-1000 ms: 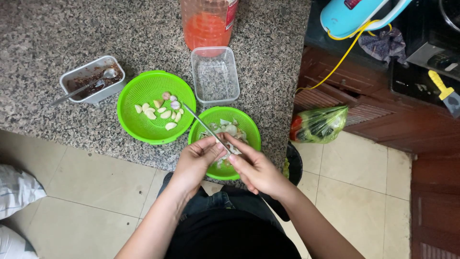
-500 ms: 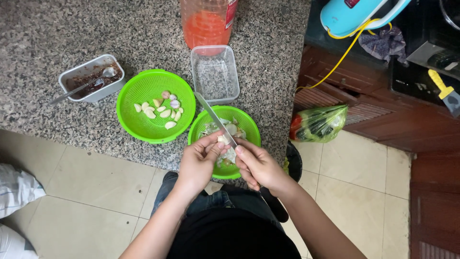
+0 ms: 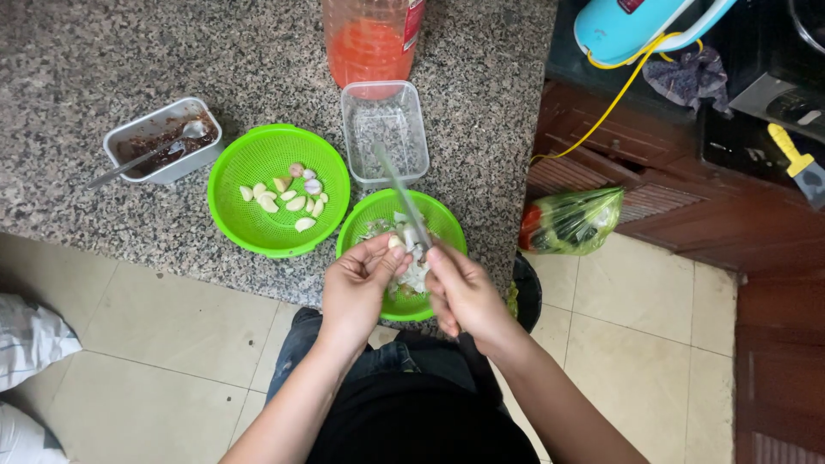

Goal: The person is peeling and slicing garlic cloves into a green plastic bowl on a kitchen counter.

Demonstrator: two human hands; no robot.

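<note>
Seated at the granite bench (image 3: 103,51), a person's left hand (image 3: 359,288) pinches a garlic clove (image 3: 396,243) over a green basket (image 3: 447,228) while the right hand (image 3: 464,292) grips a knife (image 3: 402,198) against it.

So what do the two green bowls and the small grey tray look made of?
Both green bowls look like moulded plastic: bright uniform colour, fine perforated mesh walls. The grey tray seems thin metal, perhaps aluminium, with a dull matte sheen and rolled rim, though plastic can't be excluded.

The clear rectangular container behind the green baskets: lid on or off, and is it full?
Lid off and apparently empty. The clear container stands upright on the granite counter with its rim open, and the speckled stone shows through its base.
</note>
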